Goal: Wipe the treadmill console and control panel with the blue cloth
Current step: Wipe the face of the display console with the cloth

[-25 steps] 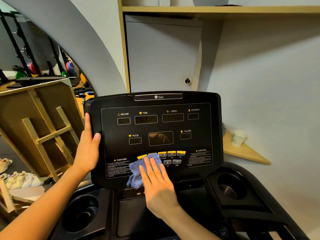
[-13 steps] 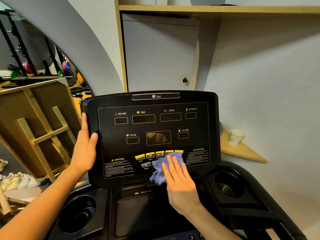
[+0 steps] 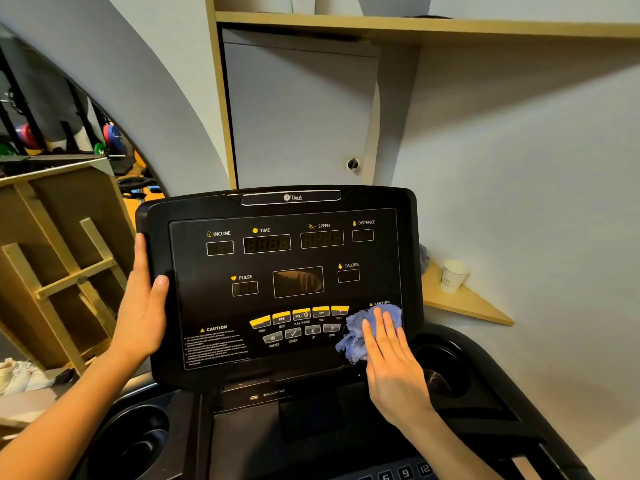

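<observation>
The black treadmill console (image 3: 277,271) stands upright in front of me, its dark displays labelled incline, time, speed, distance, pulse and calorie. A row of yellow buttons (image 3: 299,315) runs along the lower part of the panel. My right hand (image 3: 391,362) lies flat with fingers together, pressing the crumpled blue cloth (image 3: 360,332) against the panel's lower right corner, over the right caution label. My left hand (image 3: 142,303) grips the console's left edge, thumb on the front face.
Round cup holders sit low on the left (image 3: 135,441) and right (image 3: 440,372) of the console. A white paper cup (image 3: 453,275) stands on a wooden corner shelf (image 3: 464,303). A wooden frame (image 3: 59,271) leans at the left, with shoes (image 3: 17,375) below it.
My right hand has slid the blue cloth rightward along the bottom of the panel, from under the yellow buttons to the lower right corner. My left hand keeps its hold on the left edge.
</observation>
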### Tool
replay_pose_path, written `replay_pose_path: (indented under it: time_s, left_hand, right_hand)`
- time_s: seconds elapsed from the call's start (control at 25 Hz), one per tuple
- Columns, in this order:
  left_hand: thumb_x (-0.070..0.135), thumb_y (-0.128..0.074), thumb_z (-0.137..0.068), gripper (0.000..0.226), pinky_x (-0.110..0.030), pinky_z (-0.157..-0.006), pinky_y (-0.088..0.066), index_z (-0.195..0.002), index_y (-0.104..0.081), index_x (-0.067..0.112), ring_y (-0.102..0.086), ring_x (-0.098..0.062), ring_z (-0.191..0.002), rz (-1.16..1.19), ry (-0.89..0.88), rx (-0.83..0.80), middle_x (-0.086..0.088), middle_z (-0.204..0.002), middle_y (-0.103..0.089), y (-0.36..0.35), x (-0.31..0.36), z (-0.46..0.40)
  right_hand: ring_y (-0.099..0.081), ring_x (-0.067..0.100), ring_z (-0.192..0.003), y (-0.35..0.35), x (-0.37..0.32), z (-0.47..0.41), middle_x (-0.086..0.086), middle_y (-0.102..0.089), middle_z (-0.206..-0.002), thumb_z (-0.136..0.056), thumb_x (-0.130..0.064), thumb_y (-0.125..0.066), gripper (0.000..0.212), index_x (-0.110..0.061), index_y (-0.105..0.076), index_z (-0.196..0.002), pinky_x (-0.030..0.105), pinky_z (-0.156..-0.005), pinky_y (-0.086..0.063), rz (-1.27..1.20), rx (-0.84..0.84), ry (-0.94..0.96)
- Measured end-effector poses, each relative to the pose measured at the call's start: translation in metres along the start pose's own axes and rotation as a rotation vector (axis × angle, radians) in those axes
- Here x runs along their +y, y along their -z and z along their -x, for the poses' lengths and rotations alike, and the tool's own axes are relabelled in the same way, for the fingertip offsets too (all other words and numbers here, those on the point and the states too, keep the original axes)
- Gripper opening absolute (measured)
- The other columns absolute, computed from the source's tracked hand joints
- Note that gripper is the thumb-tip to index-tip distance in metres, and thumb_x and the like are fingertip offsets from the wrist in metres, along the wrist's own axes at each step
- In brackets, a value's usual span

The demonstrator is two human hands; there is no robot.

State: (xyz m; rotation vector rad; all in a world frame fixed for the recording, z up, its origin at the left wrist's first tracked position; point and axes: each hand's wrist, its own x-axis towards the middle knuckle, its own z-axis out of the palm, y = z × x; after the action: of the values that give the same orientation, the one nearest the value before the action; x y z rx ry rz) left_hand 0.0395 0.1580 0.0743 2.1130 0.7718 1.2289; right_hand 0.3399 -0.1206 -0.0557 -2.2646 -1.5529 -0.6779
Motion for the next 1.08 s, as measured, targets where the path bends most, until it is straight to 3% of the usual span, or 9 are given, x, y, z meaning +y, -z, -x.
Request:
replay_pose_path:
  time_s: [0.12, 0.2, 0.32, 0.48, 0.6, 0.72, 0.8, 0.96, 1.08]
  left_hand:
    - [0.075, -0.026, -0.088, 0.081, -0.034, -0.109, -0.030, -0.155, 0.007, 0.044, -0.034, -0.013, -0.137, 0.044, 0.010, 0.001, 0.014, -0.154, -0.024, 0.000, 0.004, 0.000]
    - [0.073, -0.027, -0.088, 0.081, -0.031, -0.109, -0.027, -0.156, 0.006, 0.042, -0.031, -0.009, -0.137, 0.059, 0.016, -0.001, 0.016, -0.153, -0.024, -0.002, 0.006, 0.000]
    - [0.076, -0.026, -0.087, 0.084, -0.031, -0.109, -0.026, -0.156, 0.005, 0.040, -0.030, -0.008, -0.137, 0.049, 0.031, 0.013, 0.014, -0.152, -0.024, -0.001, 0.006, 0.000]
    - [0.067, -0.025, -0.089, 0.079, -0.029, -0.106, -0.027, -0.157, 0.005, 0.040, -0.031, -0.009, -0.133, 0.037, 0.060, 0.018, 0.018, -0.152, -0.025, -0.002, 0.009, 0.001]
    - [0.063, -0.026, -0.089, 0.077, -0.017, -0.105, -0.026, -0.156, 0.004, 0.041, -0.028, -0.002, -0.135, 0.060, 0.077, 0.026, 0.037, -0.146, -0.018, -0.004, 0.008, 0.008]
    - [0.062, -0.026, -0.091, 0.070, -0.038, -0.116, -0.026, -0.152, 0.007, 0.052, -0.026, -0.013, -0.145, 0.037, 0.125, 0.006, 0.017, -0.163, -0.015, -0.001, -0.003, 0.019]
    - [0.063, -0.027, -0.091, 0.069, -0.044, -0.119, -0.022, -0.152, 0.006, 0.054, -0.023, -0.013, -0.148, 0.027, 0.135, -0.009, 0.014, -0.164, -0.014, 0.002, -0.009, 0.027]
    - [0.066, -0.030, -0.090, 0.069, -0.043, -0.118, -0.023, -0.151, 0.002, 0.055, -0.022, 0.001, -0.144, 0.021, 0.192, -0.047, 0.041, -0.151, -0.014, 0.008, -0.010, 0.044]
    - [0.068, -0.029, -0.091, 0.068, -0.032, -0.114, -0.023, -0.151, 0.000, 0.057, -0.020, 0.021, -0.134, 0.013, 0.230, -0.066, 0.057, -0.140, -0.015, 0.013, -0.009, 0.053]
  right_hand:
    - [-0.018, 0.039, -0.151, -0.008, 0.019, 0.000, 0.024, -0.027, -0.160, -0.108, -0.030, -0.009, 0.057, -0.002, -0.024, -0.155, 0.047, -0.121, -0.018, -0.004, 0.015, -0.023]
    - [-0.001, 0.036, -0.154, -0.014, 0.037, -0.002, 0.020, -0.007, -0.166, -0.108, -0.032, -0.008, 0.058, -0.005, -0.006, -0.159, 0.045, -0.124, -0.004, 0.004, 0.059, -0.009]
    - [0.007, 0.034, -0.154, -0.022, 0.055, -0.005, 0.015, 0.010, -0.167, -0.108, -0.034, -0.006, 0.058, -0.007, 0.002, -0.159, 0.044, -0.123, 0.000, 0.012, 0.094, 0.018]
    - [0.006, 0.036, -0.154, -0.023, 0.052, -0.012, 0.025, -0.006, -0.164, -0.108, -0.037, -0.004, 0.060, -0.004, -0.003, -0.158, 0.047, -0.123, -0.001, 0.015, 0.058, -0.058]
    - [0.008, 0.035, -0.154, -0.006, 0.049, -0.038, 0.021, 0.005, -0.166, -0.107, -0.038, -0.004, 0.062, -0.001, -0.010, -0.157, 0.047, -0.123, -0.001, -0.059, 0.042, -0.147]
    - [0.007, 0.038, -0.154, 0.017, 0.044, -0.075, 0.021, 0.001, -0.166, -0.100, -0.033, -0.017, 0.065, -0.007, -0.007, -0.159, 0.058, -0.122, -0.015, -0.139, 0.065, -0.253]
    - [0.005, 0.043, -0.153, 0.032, 0.042, -0.106, 0.025, -0.002, -0.165, -0.095, -0.031, -0.019, 0.070, -0.008, -0.005, -0.159, 0.060, -0.121, -0.016, -0.132, 0.086, -0.288]
    - [0.001, 0.048, -0.151, 0.054, 0.031, -0.171, 0.028, -0.003, -0.164, -0.096, -0.031, -0.023, 0.070, -0.005, -0.009, -0.159, 0.062, -0.121, -0.012, -0.127, 0.161, -0.361]
    - [-0.003, 0.050, -0.150, 0.061, 0.010, -0.204, 0.029, -0.007, -0.164, -0.100, -0.033, -0.023, 0.066, -0.003, -0.016, -0.158, 0.061, -0.122, -0.007, -0.137, 0.242, -0.419]
